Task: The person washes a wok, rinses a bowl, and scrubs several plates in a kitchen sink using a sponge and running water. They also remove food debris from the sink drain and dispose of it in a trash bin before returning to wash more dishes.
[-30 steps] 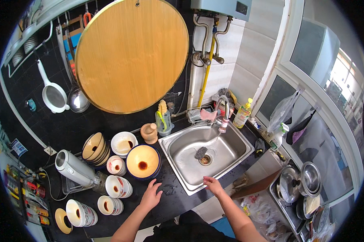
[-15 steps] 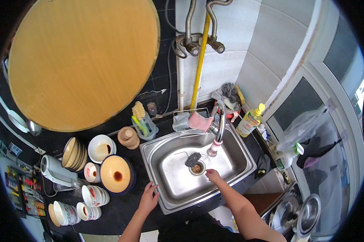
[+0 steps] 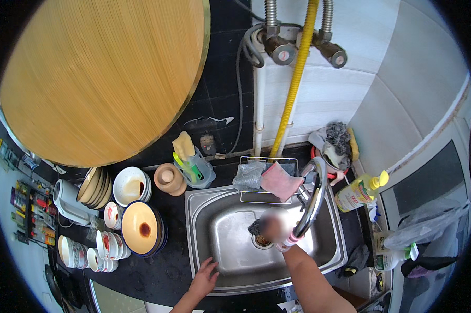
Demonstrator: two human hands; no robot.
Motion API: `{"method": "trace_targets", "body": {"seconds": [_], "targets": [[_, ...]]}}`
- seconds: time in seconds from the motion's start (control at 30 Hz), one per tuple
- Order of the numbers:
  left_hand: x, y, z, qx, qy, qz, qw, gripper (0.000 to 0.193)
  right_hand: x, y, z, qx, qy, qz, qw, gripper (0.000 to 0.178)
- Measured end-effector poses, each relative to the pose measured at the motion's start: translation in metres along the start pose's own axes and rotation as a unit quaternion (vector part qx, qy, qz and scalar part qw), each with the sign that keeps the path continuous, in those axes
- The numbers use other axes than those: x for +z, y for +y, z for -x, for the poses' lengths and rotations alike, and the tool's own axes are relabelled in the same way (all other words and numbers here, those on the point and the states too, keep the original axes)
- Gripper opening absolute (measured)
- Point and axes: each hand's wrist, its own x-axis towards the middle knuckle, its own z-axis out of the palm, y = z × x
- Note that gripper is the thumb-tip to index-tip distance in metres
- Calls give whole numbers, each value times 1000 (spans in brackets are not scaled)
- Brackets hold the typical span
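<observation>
My right hand (image 3: 273, 228) reaches into the steel sink (image 3: 227, 266), beside the dark wire scrubber (image 3: 254, 227) and above the drain (image 3: 260, 242). A blur covers its fingers, so I cannot tell whether they hold the scrubber. The curved faucet (image 3: 314, 201) arches over the right wrist, its pink-banded nozzle (image 3: 289, 241) partly in front of it. My left hand (image 3: 204, 277) is at the sink's near left rim, fingers apart and holding nothing.
Stacked bowls (image 3: 143, 229), several stained brown inside, crowd the counter at left. A wooden mortar (image 3: 170, 179) stands behind them. Wire rack (image 3: 246, 197) with pink cloth (image 3: 280, 181) sits at the sink's back; a yellow-capped soap bottle (image 3: 358, 192) is at right.
My right hand has moved left and inward, from the sink's near side to the scrubber by the drain. My left hand stays near the left rim. The view has shifted closer.
</observation>
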Motion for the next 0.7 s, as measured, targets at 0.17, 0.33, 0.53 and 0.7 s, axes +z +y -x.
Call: {"method": "trace_targets", "body": {"seconds": [0.17, 0.33, 0.53, 0.7], "targets": [[13, 2, 1, 11, 7, -32, 999, 36, 3, 15, 2, 8, -40, 57, 998, 17], [39, -7, -14, -5, -48, 117, 992, 33, 55, 54, 33, -140, 66, -357, 921, 20], [88, 28, -68, -295, -126, 436, 841, 53, -55, 4, 119, -31, -93, -353, 930, 26], [121, 50, -99, -267, -129, 607, 738, 42, -83, -15, 139, -197, -62, -393, 896, 28]]}}
